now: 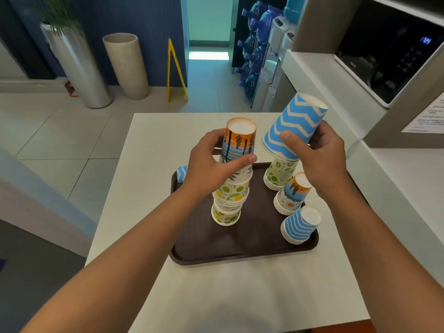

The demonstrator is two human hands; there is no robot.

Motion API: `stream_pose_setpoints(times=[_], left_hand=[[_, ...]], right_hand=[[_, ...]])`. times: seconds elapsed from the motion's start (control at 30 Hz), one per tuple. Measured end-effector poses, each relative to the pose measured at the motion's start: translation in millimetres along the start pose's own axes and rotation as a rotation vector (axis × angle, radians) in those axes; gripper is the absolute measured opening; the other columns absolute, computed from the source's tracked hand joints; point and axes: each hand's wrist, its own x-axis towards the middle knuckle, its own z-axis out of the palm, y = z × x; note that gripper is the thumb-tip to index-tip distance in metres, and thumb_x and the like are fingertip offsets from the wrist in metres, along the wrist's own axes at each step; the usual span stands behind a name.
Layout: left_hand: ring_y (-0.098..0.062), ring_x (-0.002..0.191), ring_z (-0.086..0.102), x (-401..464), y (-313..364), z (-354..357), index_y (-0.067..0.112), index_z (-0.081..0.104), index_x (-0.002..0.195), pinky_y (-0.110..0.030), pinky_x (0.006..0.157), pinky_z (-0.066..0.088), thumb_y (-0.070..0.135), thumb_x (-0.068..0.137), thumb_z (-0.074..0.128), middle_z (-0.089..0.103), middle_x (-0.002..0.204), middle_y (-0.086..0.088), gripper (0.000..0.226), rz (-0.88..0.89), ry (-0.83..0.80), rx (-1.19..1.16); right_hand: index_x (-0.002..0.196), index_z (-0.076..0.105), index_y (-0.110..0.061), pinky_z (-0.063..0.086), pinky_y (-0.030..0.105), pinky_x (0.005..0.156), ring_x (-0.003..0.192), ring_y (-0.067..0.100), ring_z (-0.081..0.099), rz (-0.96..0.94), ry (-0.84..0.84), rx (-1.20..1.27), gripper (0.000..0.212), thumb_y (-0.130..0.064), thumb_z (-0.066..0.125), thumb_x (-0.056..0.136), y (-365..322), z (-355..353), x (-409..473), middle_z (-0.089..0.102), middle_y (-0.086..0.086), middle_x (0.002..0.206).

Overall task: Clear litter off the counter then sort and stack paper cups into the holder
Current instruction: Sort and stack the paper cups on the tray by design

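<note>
A tall mixed stack (231,188) of upside-down paper cups stands on the left part of a dark brown tray (242,246). The left hand (211,164) is closed around the stack's upper part, gripping the orange palm-print cup (240,138) on top, thumb across its front. The right hand (319,152) grips a blue zigzag cup (295,123), upside-down and tilted, held above a short stack of lemon-print cups (280,175) at the tray's far right. In front of that stack, along the tray's right edge, stands a stack of palm-and-sun cups (292,194), and nearest the camera a stack of blue zigzag cups (300,224). Another blue zigzag cup (181,173) peeks out from behind the left wrist at the tray's far left corner. The tray sits on a white table (149,145). To the right, a microwave (394,54) sits in a recess above a white ledge.
</note>
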Motion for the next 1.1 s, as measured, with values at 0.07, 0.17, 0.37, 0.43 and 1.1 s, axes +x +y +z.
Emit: stream_pose_setpoints(times=[0.07, 0.17, 0.37, 0.43, 1.1], left_hand=[[-0.003, 0.101, 0.063, -1, -1, 3, 0.023, 0.06, 0.119, -0.017, 0.087, 0.052, 0.047, 0.067, 0.085, 0.067, 0.112, 0.009, 0.062, 0.004, -0.007, 0.013], [-0.003, 0.1, 0.063, -4, -2, 7, 0.023, 0.06, 0.119, -0.009, 0.084, 0.049, 0.047, 0.067, 0.085, 0.066, 0.113, 0.008, 0.064, 0.008, -0.017, 0.033], [0.005, 0.095, 0.06, -9, -7, 17, 0.026, 0.058, 0.116, -0.001, 0.077, 0.044, 0.047, 0.067, 0.085, 0.064, 0.111, 0.011, 0.06, -0.018, -0.024, 0.04], [0.005, 0.096, 0.06, -12, -10, 22, 0.024, 0.059, 0.117, 0.0, 0.076, 0.044, 0.048, 0.066, 0.085, 0.065, 0.111, 0.01, 0.062, -0.03, -0.023, 0.032], [0.0, 0.099, 0.063, -20, -9, 53, 0.021, 0.058, 0.117, -0.021, 0.087, 0.052, 0.044, 0.068, 0.086, 0.067, 0.11, 0.009, 0.061, -0.081, -0.062, -0.006]], right_hand=[[0.113, 0.061, -0.021, 0.057, 0.027, 0.084, 0.1, 0.007, 0.068, 0.032, 0.001, -0.032, 0.036, -0.026, 0.076, 0.081, 8, -3, -4, 0.07, -0.006, 0.11], [0.114, 0.061, -0.022, 0.057, 0.033, 0.088, 0.102, 0.008, 0.068, 0.065, 0.02, -0.079, 0.039, -0.028, 0.078, 0.079, 20, -10, -11, 0.07, -0.006, 0.112], [0.116, 0.059, -0.027, 0.056, 0.036, 0.089, 0.101, 0.008, 0.067, 0.134, 0.074, -0.181, 0.047, -0.029, 0.082, 0.075, 55, -42, -38, 0.069, -0.009, 0.113], [0.117, 0.059, -0.026, 0.055, 0.032, 0.087, 0.101, 0.006, 0.067, 0.168, 0.125, -0.241, 0.052, -0.029, 0.084, 0.072, 71, -57, -52, 0.069, -0.01, 0.113], [0.141, 0.039, -0.015, 0.036, 0.019, 0.094, 0.129, 0.017, 0.046, 0.491, 0.069, -0.414, 0.091, -0.023, 0.089, 0.065, 145, -69, -102, 0.051, -0.001, 0.135]])
